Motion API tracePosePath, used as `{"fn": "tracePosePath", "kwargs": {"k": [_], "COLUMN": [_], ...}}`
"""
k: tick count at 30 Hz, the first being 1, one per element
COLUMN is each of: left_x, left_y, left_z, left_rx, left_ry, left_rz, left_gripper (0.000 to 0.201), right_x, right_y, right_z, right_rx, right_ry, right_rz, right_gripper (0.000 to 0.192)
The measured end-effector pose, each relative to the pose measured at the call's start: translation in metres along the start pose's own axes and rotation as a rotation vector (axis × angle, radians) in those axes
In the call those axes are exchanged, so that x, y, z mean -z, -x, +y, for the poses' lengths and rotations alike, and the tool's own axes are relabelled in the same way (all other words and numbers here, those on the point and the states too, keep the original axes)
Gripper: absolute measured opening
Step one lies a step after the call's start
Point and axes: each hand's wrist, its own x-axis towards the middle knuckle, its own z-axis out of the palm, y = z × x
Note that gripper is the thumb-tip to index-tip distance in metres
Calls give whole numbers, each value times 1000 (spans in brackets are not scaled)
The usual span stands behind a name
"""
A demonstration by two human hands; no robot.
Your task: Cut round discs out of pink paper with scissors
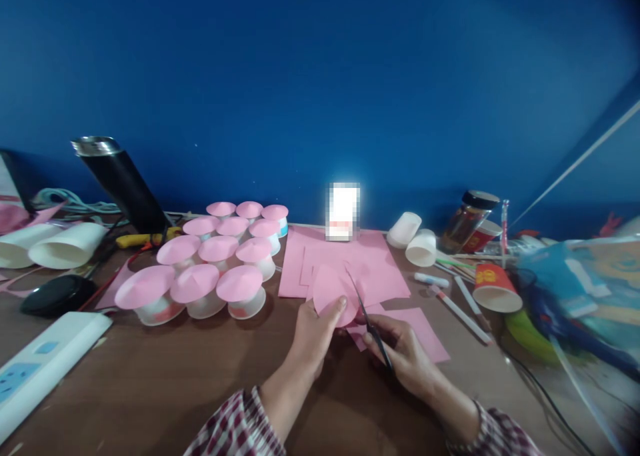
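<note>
My left hand point(314, 336) pinches a rounded pink paper piece point(331, 289) just above the brown table point(150, 383). My right hand point(405, 353) grips a pair of scissors point(367, 317), whose blades point up and away into the pink piece's right edge. Both hands are close together near the table's front middle. Under and behind them lie flat pink paper sheets point(350, 259).
Several cups capped with pink paper cones point(210, 269) stand in rows at the left. A black flask point(120, 179), white cups point(65, 244), a power strip point(40, 366), pens point(460, 313), a red cup point(493, 286), a jar point(467, 221) and cluttered bags point(575, 296) surround the hands.
</note>
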Motion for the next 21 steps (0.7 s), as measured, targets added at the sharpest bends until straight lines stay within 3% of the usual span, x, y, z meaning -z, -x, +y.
{"fn": "tracePosePath", "kwargs": {"k": [4,13,21], "left_x": [-3,-2,-1], "left_y": [3,2,2], "left_z": [4,2,0], "left_rx": [23,32,24], "left_ry": [-25,-50,-19], "left_rz": [40,0,5], "left_gripper": [26,22,25], "right_x": [0,1,1], "right_y": [0,0,0], "right_z": [-1,-1,-5], "right_rx": [-17,7,-3], "right_ry": [0,28,44], "right_rz": [12,21,19], "right_gripper": [41,34,40]}}
